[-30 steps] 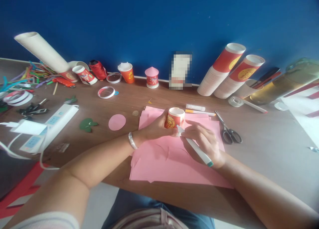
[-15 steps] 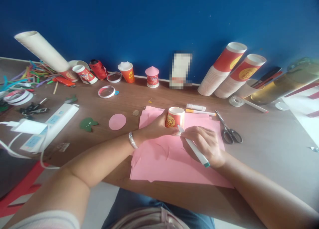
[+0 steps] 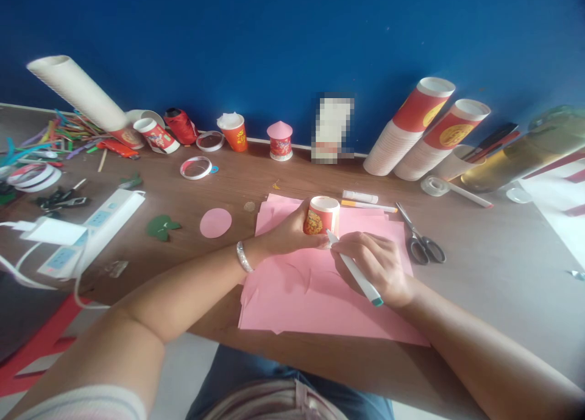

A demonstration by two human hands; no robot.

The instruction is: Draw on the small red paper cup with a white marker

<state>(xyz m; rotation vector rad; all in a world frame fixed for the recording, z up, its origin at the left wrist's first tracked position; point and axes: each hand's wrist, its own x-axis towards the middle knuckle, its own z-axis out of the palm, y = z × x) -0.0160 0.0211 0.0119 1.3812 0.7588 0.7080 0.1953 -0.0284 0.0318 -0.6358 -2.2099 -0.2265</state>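
My left hand [image 3: 297,228] is wrapped round the left side of a short red and white paper cup [image 3: 323,211] with a gold print, keeping it upright over a stack of pink paper [image 3: 292,298]. In my right hand [image 3: 375,264] is a white marker pen [image 3: 359,277] with a green end, gripped like a writing tool. Its tip is at the lower right of the cup's wall; whether it touches cannot be made out. Beyond the cup, a capped white marker [image 3: 360,196] and an orange-and-white pen [image 3: 368,206] lie at the paper's far edge.
Scissors [image 3: 420,240] lie right of the paper, near a tape roll [image 3: 434,185]. Stacked paper cups [image 3: 406,127] lean on the blue wall. A small pink-roofed cup [image 3: 280,142] stands at the back. Leftward are a pink disc [image 3: 216,223], green cutouts [image 3: 162,227] and a power strip [image 3: 98,225].
Almost nothing differs. The whole view has shifted very slightly, while both hands, the cup and the marker pen keep nearly the same places.
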